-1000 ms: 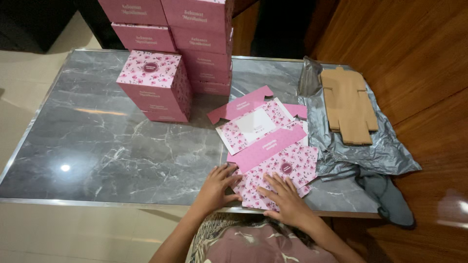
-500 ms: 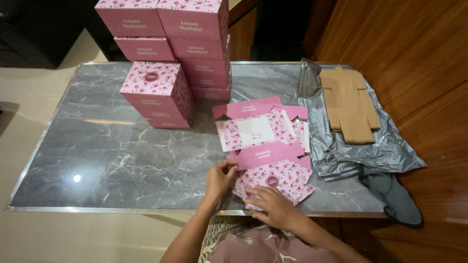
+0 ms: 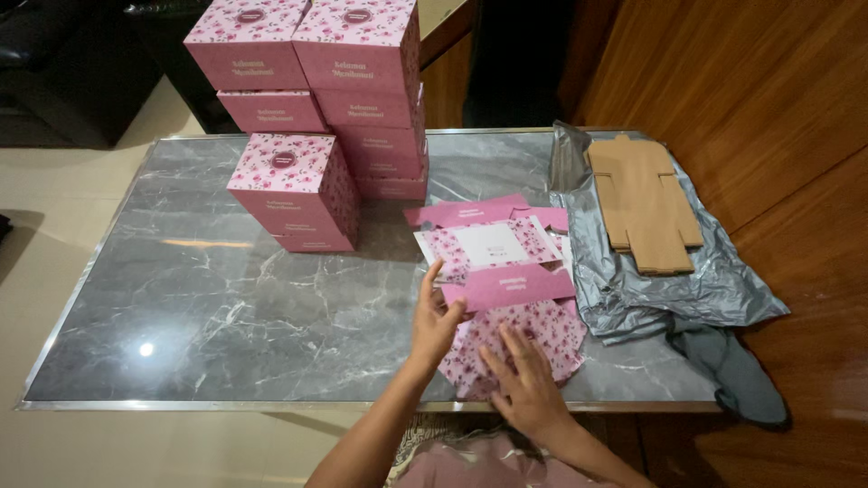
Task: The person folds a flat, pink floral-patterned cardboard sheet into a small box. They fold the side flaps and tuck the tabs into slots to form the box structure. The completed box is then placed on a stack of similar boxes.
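A flat pink floral carton [image 3: 533, 330] lies near the front edge of the grey marble table [image 3: 226, 307]. My left hand [image 3: 436, 318] stands upright at its left edge, fingers spread, lifting a side flap. My right hand [image 3: 524, 384] presses flat on the carton's near floral panel. A plain pink panel of the carton [image 3: 511, 285] rises just behind my left hand. Further back lies a second unfolded floral carton [image 3: 488, 242] with a white inner face.
Assembled pink floral boxes [image 3: 298, 185] stand stacked at the back left [image 3: 357, 54]. A pile of flat brown cartons [image 3: 644, 203] rests on a crinkled silver bag [image 3: 687, 289] at the right. Wooden panelling runs along the right side. A dark seat is at top left.
My left hand has risen from lying flat to standing upright at the carton's left edge, raising the flap. My right hand slid slightly nearer. The camera tilted, showing more of the stacked boxes.
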